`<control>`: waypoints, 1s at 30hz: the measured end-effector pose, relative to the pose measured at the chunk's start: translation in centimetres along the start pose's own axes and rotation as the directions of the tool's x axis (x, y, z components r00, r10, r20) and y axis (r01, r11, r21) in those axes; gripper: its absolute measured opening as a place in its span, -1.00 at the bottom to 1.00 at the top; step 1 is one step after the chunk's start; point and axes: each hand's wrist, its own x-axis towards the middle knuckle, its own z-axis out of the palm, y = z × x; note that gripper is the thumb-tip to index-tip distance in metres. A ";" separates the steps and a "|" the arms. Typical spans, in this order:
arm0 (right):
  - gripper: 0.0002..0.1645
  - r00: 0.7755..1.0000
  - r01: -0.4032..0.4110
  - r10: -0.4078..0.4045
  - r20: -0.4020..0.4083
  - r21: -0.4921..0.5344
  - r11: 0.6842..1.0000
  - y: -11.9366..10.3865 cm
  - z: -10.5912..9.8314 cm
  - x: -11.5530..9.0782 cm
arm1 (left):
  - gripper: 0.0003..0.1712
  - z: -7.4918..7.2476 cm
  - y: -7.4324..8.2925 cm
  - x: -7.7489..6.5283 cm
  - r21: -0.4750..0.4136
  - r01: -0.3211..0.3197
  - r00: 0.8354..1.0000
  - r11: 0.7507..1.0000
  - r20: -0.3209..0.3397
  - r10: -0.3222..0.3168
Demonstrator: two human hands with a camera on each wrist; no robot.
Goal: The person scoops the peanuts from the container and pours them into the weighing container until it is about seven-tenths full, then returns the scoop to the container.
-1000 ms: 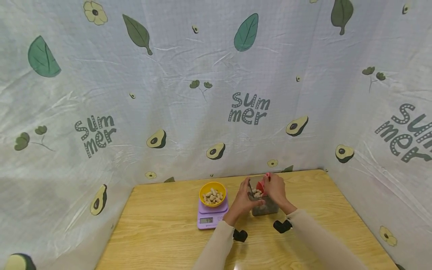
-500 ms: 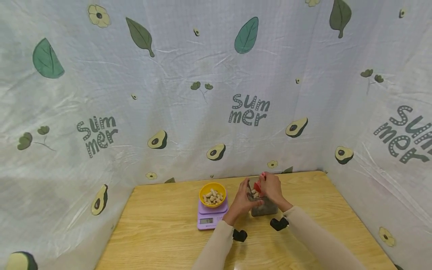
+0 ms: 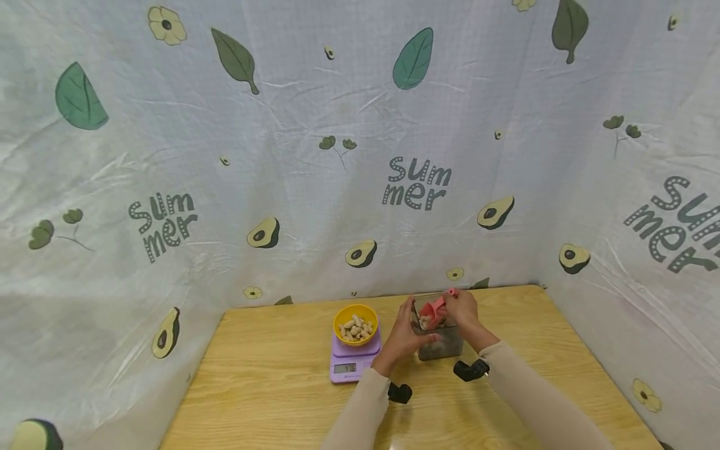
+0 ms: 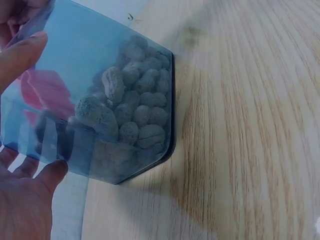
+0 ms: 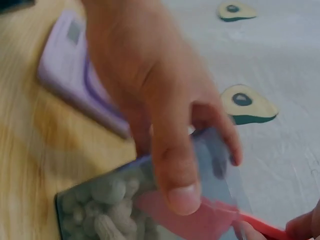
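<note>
A clear grey-tinted plastic container (image 3: pixel 440 348) stands on the table. Unshelled peanuts (image 4: pixel 142 107) lie in its lower part. The left hand (image 3: pixel 406 335) grips it from the left, thumb on the near wall and fingers round the far side. In the right hand (image 3: pixel 462 314) is the handle of a red scoop (image 3: pixel 430 314), its bowl tilted inside the container; peanuts show at its mouth. Through the wall, the left wrist view shows the scoop as a pink shape (image 4: pixel 47 90) above the peanuts. The right wrist view shows the left thumb against the container, with only some right fingertips (image 5: pixel 302 227) visible.
Left of the container, a yellow bowl (image 3: pixel 354 342) of peanuts sits on a purple kitchen scale (image 3: pixel 340 351) with digits on its display. The wooden table (image 3: pixel 270 375) ends at a white printed curtain (image 3: pixel 304 187) behind and at both sides.
The right hand shifted slightly left, then back to the right and a little up. The scoop's bowl has tipped up and shows more. The left hand and container stay in place.
</note>
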 end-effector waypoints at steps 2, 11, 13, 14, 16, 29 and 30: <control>-0.57 0.999 -0.034 0.036 -0.010 0.107 0.994 0.0 -0.2 0.0 | 0.23 0.0 -0.1 0.0 0.001 -0.002 1.000 1.000 -0.007 0.002; -0.53 1.000 -0.014 0.013 0.016 0.077 0.997 -0.7 -0.1 -0.4 | 0.22 0.4 -0.3 0.2 -0.020 0.004 1.000 1.000 0.006 -0.003; -0.54 0.999 -0.049 0.046 0.024 0.136 0.990 -0.7 -0.1 -0.3 | 0.23 0.4 -0.3 0.1 -0.037 0.006 1.000 0.999 -0.005 -0.006; -0.54 0.997 -0.074 0.071 0.025 0.176 0.982 -0.7 -0.1 -0.2 | 0.23 0.4 -0.3 0.1 -0.045 0.010 1.000 0.999 -0.008 -0.010; -0.52 0.993 -0.119 0.115 0.031 0.257 0.959 -0.6 -0.4 -0.1 | 0.23 0.3 -0.2 0.1 -0.055 0.013 1.000 0.998 -0.013 -0.014; -0.41 0.979 -0.202 0.158 0.129 0.508 0.837 0.1 -2.6 -0.9 | 0.22 0.1 0.1 0.0 -0.022 0.023 1.000 0.999 0.003 -0.023; -0.40 0.978 -0.208 0.161 0.134 0.537 0.818 0.2 -2.8 -0.9 | 0.21 0.1 0.1 0.0 -0.021 0.023 1.000 1.000 0.004 -0.022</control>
